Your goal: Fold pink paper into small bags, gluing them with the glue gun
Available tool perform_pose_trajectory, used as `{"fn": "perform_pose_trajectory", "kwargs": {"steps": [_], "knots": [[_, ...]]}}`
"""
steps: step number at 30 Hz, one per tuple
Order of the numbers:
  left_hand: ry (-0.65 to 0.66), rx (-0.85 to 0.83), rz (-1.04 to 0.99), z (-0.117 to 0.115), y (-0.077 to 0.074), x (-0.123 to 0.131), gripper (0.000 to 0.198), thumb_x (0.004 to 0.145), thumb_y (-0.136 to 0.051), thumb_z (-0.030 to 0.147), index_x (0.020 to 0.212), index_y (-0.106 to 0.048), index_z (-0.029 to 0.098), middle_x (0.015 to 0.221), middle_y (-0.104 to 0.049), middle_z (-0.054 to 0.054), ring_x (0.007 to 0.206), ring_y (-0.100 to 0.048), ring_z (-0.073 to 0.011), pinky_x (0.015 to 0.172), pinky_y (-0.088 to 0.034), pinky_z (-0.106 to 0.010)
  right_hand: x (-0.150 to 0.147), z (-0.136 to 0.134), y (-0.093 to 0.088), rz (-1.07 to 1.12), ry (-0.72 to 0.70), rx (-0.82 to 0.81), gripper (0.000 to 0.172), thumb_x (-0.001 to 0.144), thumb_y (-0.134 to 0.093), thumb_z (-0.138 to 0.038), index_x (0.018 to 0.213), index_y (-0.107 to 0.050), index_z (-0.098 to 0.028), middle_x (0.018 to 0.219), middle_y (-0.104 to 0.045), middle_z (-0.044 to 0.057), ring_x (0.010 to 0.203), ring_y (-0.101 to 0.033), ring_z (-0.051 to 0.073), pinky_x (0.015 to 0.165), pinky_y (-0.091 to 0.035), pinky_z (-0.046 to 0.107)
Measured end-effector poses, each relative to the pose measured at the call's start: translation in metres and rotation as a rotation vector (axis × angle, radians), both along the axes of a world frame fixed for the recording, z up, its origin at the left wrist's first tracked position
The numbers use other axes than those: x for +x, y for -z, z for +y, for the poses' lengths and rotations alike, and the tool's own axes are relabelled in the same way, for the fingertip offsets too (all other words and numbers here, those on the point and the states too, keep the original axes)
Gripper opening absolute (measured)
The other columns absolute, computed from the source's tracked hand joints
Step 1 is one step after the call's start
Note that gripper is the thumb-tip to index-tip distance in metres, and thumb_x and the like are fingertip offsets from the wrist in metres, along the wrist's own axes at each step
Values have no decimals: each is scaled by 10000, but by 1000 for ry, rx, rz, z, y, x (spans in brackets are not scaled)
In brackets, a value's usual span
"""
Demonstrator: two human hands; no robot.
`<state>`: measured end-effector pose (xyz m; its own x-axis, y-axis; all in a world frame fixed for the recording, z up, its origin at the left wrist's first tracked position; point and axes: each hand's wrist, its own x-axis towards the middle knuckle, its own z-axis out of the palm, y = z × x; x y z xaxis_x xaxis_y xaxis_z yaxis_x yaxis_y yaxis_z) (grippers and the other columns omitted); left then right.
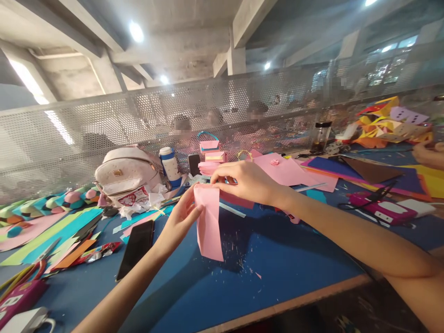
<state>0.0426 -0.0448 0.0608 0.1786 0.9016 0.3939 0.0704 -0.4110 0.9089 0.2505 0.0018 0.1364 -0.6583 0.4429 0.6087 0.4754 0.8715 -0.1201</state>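
A folded pink paper piece [209, 221] stands upright over the blue table [270, 268], held between both hands. My left hand [180, 217] grips its left edge, thumb and fingers pinched on the paper. My right hand [244, 181] comes over the top, its fingers curled down and pressing the upper edge. Small paper scraps lie on the table just beneath the piece.
A black phone [136, 248] lies left of the paper. A white backpack [126, 175], a bottle [169, 164] and pink paper boxes [212, 155] stand behind. Coloured paper sheets [364, 173] spread right, with a pink tool [381, 209]. Another person's hand [430, 155] is far right. A mesh partition [104, 129] backs the table.
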Motion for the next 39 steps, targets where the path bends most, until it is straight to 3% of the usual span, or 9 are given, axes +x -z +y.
{"fn": "perform_pose_trajectory", "kwargs": {"steps": [5,8,10,13,17,22,30,35,39], "knots": [[-200,245,33,-9,7,2,598,875,-610,274,1425,-380,323,1543,-330,-55,1412,-321,-249,1130,-326,-415,0,10,2,41,50,73,103,899,-573,-235,889,-668,-198,855,-675,-17,674,-531,94,597,-335,238],[-267,509,142,-38,13,13,362,882,-558,151,1219,-586,281,1312,-562,-65,1249,-507,-226,1084,-382,-398,-2,15,8,106,62,84,118,911,-547,-227,903,-656,-182,847,-667,-3,683,-541,100,612,-357,240],[3,398,306,-55,19,24,321,903,-501,129,1162,-619,279,1194,-632,-57,1142,-578,-194,1017,-447,-343,-6,16,13,162,48,67,101,905,-543,-199,900,-640,-173,835,-654,4,689,-545,104,625,-372,239],[150,77,281,-58,33,39,442,908,-522,208,1343,-500,283,1362,-545,-77,1246,-520,-223,1057,-429,-380,-10,16,20,256,19,21,66,891,-539,-167,878,-604,-166,823,-634,11,712,-553,112,642,-387,241],[-116,-110,-48,-28,46,37,601,844,-631,361,1403,-417,308,1472,-445,-65,1348,-427,-275,1098,-386,-436,-12,10,31,365,-40,-100,49,903,-504,-173,882,-548,-180,821,-623,6,721,-565,116,655,-404,248],[-463,-153,-36,-9,40,21,578,713,-733,501,1198,-610,211,1312,-602,-110,1333,-432,-336,1141,-302,-476,-16,-3,52,318,-69,-227,24,901,-517,-220,906,-518,-197,821,-616,-6,717,-570,120,656,-422,261],[-297,-44,-446,-9,32,29,397,814,-658,448,1132,-643,211,1107,-701,-45,1169,-587,-231,1047,-418,-344,-15,-9,76,313,-122,-87,72,909,-557,-267,949,-544,-209,1016,-596,59,1010,-541,203,878,-465,369],[-256,-120,-401,-15,34,24,264,818,-668,420,989,-702,222,963,-727,-27,1016,-648,-207,966,-475,-336,-4,-5,82,401,-172,3,339,941,-527,-220,1277,-498,-248,1298,-548,83,1273,-452,203,1079,-387,432],[-216,-189,-377,-23,32,28,278,820,-674,404,969,-726,176,916,-733,-39,915,-668,-205,900,-495,-330,-3,-7,89,294,-238,25,380,962,-475,-154,1331,-499,-245,1329,-580,50,1307,-448,163,1111,-366,405]]}}
